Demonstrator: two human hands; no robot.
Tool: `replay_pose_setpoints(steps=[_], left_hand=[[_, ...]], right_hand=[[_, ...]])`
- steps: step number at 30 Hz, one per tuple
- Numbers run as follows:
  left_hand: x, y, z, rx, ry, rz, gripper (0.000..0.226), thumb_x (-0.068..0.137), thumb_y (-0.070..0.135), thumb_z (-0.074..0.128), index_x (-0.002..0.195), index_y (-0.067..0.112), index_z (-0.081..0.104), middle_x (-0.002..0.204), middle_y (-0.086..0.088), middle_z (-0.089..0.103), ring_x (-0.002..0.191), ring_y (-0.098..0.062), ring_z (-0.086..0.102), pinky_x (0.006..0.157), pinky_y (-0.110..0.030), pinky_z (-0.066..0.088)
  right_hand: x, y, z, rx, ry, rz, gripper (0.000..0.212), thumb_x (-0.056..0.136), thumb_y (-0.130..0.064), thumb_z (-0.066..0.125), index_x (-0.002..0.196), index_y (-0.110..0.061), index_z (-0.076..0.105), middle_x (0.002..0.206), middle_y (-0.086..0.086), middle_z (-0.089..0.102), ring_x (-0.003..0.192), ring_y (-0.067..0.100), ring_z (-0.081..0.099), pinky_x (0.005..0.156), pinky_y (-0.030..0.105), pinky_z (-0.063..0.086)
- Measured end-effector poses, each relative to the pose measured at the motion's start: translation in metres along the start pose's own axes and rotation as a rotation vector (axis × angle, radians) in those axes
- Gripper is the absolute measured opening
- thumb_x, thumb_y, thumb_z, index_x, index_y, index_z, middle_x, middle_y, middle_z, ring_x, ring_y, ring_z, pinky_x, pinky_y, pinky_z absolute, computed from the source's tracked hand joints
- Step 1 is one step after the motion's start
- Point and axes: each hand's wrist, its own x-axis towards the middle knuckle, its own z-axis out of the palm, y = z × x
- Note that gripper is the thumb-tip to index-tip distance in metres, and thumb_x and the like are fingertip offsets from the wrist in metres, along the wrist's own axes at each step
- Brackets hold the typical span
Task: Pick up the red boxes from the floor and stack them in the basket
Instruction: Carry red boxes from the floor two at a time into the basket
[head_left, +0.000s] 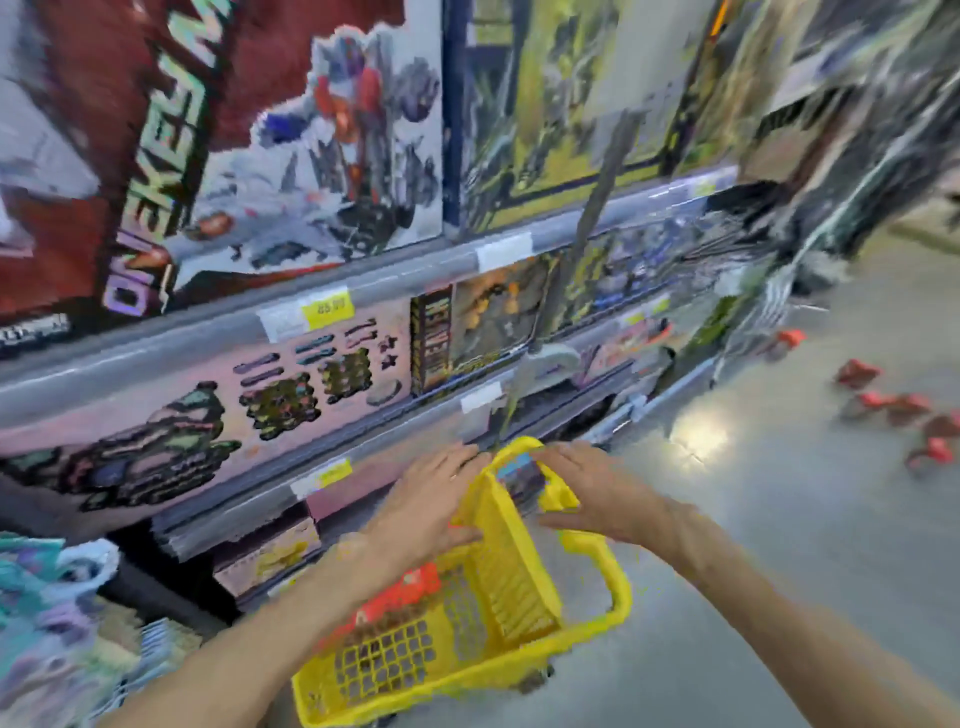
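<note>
Beside you on the left stand grey metal store shelves (363, 291) packed with toy boxes. A large red-and-white robot-figure box (249, 145) sits on the upper shelf, a pink box printed with dark toy pieces (208, 395) below it. A yellow price tag (328, 308) hangs on the shelf edge. Glossy grey floor (779, 519) reflects a light.

Motion blur smears the whole view, worst at the upper right, where the shelf goods dissolve into streaks. The small red boxes (904, 410) scattered on the grey floor (779, 545) are too blurred to count. The left hand (426, 504) hides part of the yellow plastic basket (519, 597), whose lower corner is cut off by the bottom edge. The yellow price label (328, 308) is barely legible.
</note>
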Motion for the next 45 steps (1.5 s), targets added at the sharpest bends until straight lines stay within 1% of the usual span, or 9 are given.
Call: replay_pose_setpoints(steps=[6,10,15,18,23,28,36,40,45], left_hand=[[0.099,0.123,-0.056,0.005,0.060,0.270,0.100,0.074,0.065,0.071,0.151,0.013,0.033,0.154,-0.010,0.037,0.143,-0.029,0.032,0.117,-0.045,0.029],[0.182,0.211,-0.069,0.024,0.117,0.432,0.099,0.072,0.063,0.074,0.147,0.009,0.038,0.151,-0.013,0.041,0.139,-0.031,0.038,0.115,-0.043,0.033],[0.299,0.330,-0.054,-0.025,0.122,0.536,0.096,0.079,0.076,0.051,0.151,0.014,0.032,0.157,-0.009,0.031,0.146,-0.026,0.025,0.118,-0.030,0.005],[0.360,0.394,-0.037,-0.045,0.127,0.580,0.095,0.081,0.076,0.051,0.152,0.016,0.030,0.157,-0.006,0.032,0.145,-0.024,0.026,0.118,-0.024,-0.007],[0.449,0.474,-0.013,-0.058,0.080,0.619,0.098,0.080,0.079,0.049,0.153,0.016,0.027,0.157,-0.005,0.030,0.145,-0.024,0.026,0.117,-0.035,0.017],[0.547,0.535,0.005,-0.069,0.090,0.678,0.095,0.080,0.072,0.057,0.150,0.012,0.033,0.153,-0.008,0.036,0.141,-0.027,0.033,0.116,-0.039,0.027],[0.764,0.602,0.065,-0.059,0.085,0.735,0.096,0.079,0.077,0.045,0.151,0.014,0.031,0.155,-0.007,0.034,0.142,-0.026,0.031,0.117,-0.041,0.027],[0.872,0.640,0.081,-0.062,0.074,0.742,0.093,0.081,0.071,0.058,0.152,0.017,0.029,0.157,-0.005,0.032,0.142,-0.026,0.030,0.116,-0.038,0.022],[0.993,0.692,0.103,-0.085,0.054,0.750,0.090,0.082,0.064,0.065,0.151,0.017,0.031,0.157,-0.005,0.031,0.142,-0.026,0.031,0.114,-0.038,0.023]], right_hand=[[-0.138,0.059,-0.117,-0.093,0.157,0.264,0.091,0.080,-0.077,0.055,0.144,-0.013,0.041,0.139,0.011,0.053,0.127,0.029,0.049,0.106,0.040,0.042],[-0.235,0.113,-0.169,-0.166,0.242,0.441,0.094,0.078,-0.080,0.049,0.148,-0.018,0.036,0.145,0.007,0.046,0.131,0.027,0.043,0.110,0.035,0.032],[-0.353,0.205,-0.208,-0.209,0.328,0.583,0.093,0.080,-0.075,0.053,0.151,-0.019,0.030,0.151,0.005,0.039,0.137,0.025,0.036,0.114,0.035,0.026],[-0.418,0.258,-0.229,-0.219,0.373,0.685,0.093,0.081,-0.072,0.058,0.152,-0.021,0.027,0.153,0.001,0.036,0.138,0.022,0.034,0.113,0.034,0.027],[-0.493,0.336,-0.253,-0.218,0.423,0.789,0.092,0.079,-0.071,0.061,0.150,-0.019,0.032,0.151,0.003,0.040,0.138,0.023,0.036,0.113,0.037,0.029],[-0.533,0.429,-0.267,-0.236,0.415,0.886,0.096,0.078,-0.077,0.052,0.150,-0.016,0.032,0.149,0.005,0.042,0.135,0.025,0.038,0.112,0.036,0.030],[-0.546,0.619,-0.315,-0.270,0.418,0.932,0.091,0.080,-0.064,0.066,0.148,-0.014,0.034,0.148,0.006,0.044,0.135,0.022,0.039,0.111,0.025,0.023],[-0.549,0.729,-0.350,-0.263,0.400,0.962,0.099,0.078,-0.081,0.044,0.147,-0.010,0.038,0.146,0.008,0.046,0.134,0.024,0.040,0.112,0.028,0.025],[-0.564,0.849,-0.368,-0.281,0.411,1.002,0.096,0.080,-0.075,0.052,0.150,-0.011,0.032,0.150,0.007,0.041,0.136,0.022,0.037,0.114,0.029,0.024]])
